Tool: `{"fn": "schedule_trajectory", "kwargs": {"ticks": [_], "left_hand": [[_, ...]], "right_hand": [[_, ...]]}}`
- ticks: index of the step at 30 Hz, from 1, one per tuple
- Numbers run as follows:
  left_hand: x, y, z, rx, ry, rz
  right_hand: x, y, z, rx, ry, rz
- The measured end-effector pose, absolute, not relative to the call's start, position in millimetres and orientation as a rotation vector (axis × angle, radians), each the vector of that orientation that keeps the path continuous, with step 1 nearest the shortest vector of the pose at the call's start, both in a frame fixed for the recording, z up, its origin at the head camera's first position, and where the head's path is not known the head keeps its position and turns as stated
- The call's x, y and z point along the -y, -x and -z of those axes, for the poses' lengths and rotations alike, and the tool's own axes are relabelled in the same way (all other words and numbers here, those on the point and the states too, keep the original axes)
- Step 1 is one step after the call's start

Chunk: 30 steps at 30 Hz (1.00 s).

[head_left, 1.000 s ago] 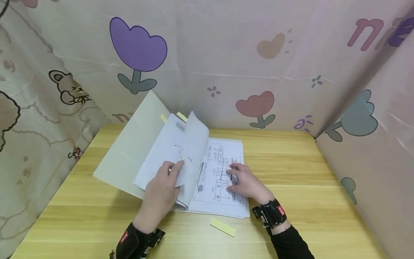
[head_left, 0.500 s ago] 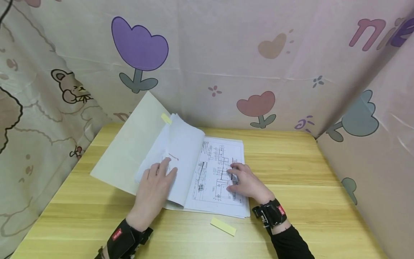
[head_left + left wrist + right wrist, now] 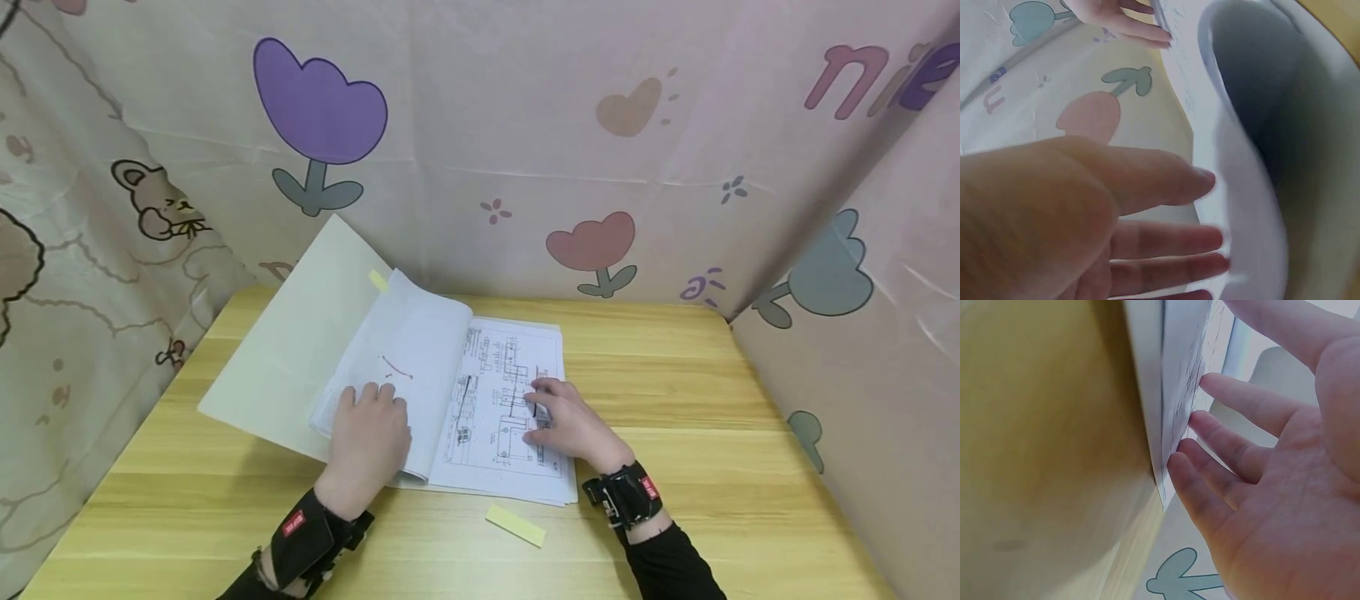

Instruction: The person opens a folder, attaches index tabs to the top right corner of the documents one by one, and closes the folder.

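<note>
A bound set of papers lies spread on the table, its pale cover (image 3: 288,358) tilted up on the left. The right-hand page (image 3: 472,467) carries a technical line drawing. On the turned pages (image 3: 427,333), which bulge upward near the spine and show a short reddish mark, my left hand (image 3: 370,446) rests with its fingertips. Thumb and fingers of that left hand (image 3: 1104,212) touch the paper surface in the left wrist view, gripping nothing. My right hand (image 3: 576,423) has its fingertips on the drawing near the page's right edge. Its fingers (image 3: 1241,450) are spread and slightly bent.
A yellow paper tab (image 3: 378,281) sticks out at the top of the turned pages, near the cover. One loose yellow strip (image 3: 516,526) lies on the wooden table (image 3: 675,367) in front of the papers. Patterned cloth (image 3: 465,100) hangs behind and at both sides.
The raised page has come down onto the left stack, and my left hand has let it go. The cover has tilted slightly further left. My right hand stays in place.
</note>
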State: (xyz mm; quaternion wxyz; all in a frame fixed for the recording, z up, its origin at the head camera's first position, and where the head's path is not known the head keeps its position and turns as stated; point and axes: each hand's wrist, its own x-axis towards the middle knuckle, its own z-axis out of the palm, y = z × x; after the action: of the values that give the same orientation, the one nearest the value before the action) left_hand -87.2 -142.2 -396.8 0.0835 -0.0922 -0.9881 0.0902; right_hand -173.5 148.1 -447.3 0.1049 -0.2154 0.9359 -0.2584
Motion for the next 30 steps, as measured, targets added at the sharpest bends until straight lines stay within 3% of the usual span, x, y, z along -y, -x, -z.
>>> {"fn": "schedule_trajectory", "kwargs": {"ticks": [16, 30], "left_hand": [[76.2, 116.6, 416.7, 2.968, 0.432, -0.09], [78.5, 119.9, 427.8, 3.059, 0.303, -0.078]], "right_hand": [[-139.7, 162.5, 437.7, -2.771, 0.68, 0.734], [-148.1, 95.2, 422.0, -2.664, 1.023, 0.633]]}}
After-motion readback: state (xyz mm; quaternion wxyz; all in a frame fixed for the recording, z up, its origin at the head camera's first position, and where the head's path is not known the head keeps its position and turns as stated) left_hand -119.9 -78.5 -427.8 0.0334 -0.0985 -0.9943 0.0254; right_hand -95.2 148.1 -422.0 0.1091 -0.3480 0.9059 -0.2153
